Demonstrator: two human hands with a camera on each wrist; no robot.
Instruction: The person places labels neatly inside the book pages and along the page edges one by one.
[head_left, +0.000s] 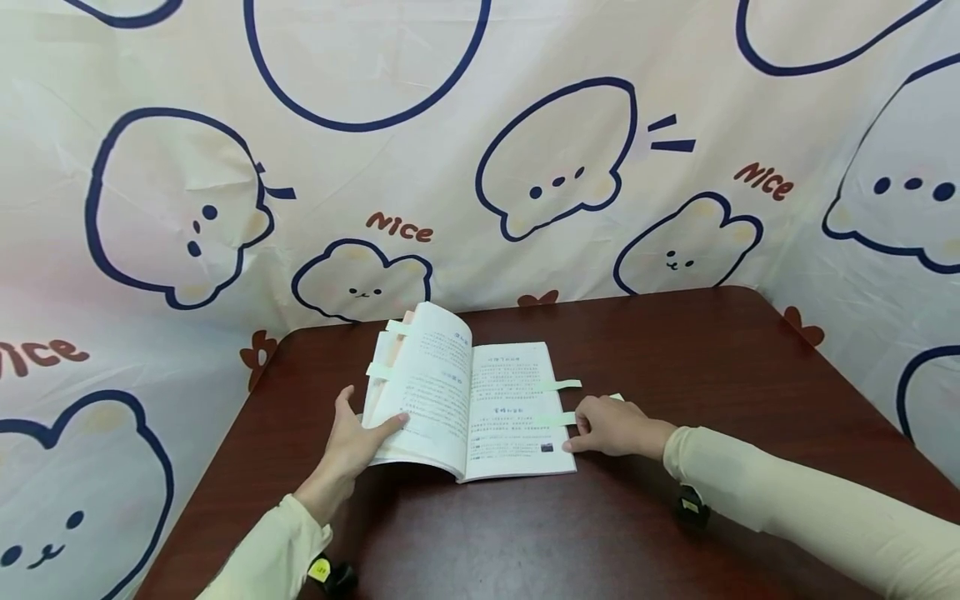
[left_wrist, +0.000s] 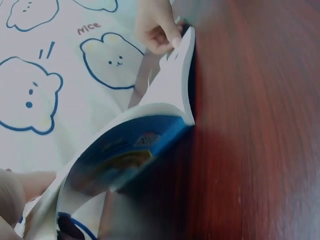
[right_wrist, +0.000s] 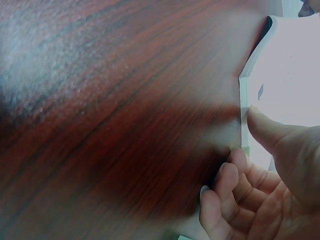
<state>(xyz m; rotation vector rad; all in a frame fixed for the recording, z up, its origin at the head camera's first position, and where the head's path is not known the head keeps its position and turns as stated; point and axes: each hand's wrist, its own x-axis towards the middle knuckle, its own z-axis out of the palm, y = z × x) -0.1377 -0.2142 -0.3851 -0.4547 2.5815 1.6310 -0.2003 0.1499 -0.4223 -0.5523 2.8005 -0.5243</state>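
An open book (head_left: 510, 442) lies on the table, its left pages raised and curving toward the spine. My left hand (head_left: 358, 442) grips the left side, thumb over the printed page and the other fingers hidden behind. In the left wrist view, a blue cover (left_wrist: 125, 150) shows under the bent pages. My right hand (head_left: 611, 427) pinches the book's right edge, with its thumb on the page margin and its fingers curled beside the edge. Pale green sticky tabs (head_left: 564, 385) stick out from the right page, and more pale tabs (head_left: 380, 371) from the left pages.
The dark brown wooden table (head_left: 675, 350) reaches back to a pale curtain (head_left: 450, 167) printed with cartoon outlines. A small pale green piece (head_left: 617, 397) shows just behind the right hand; what it is attached to cannot be told.
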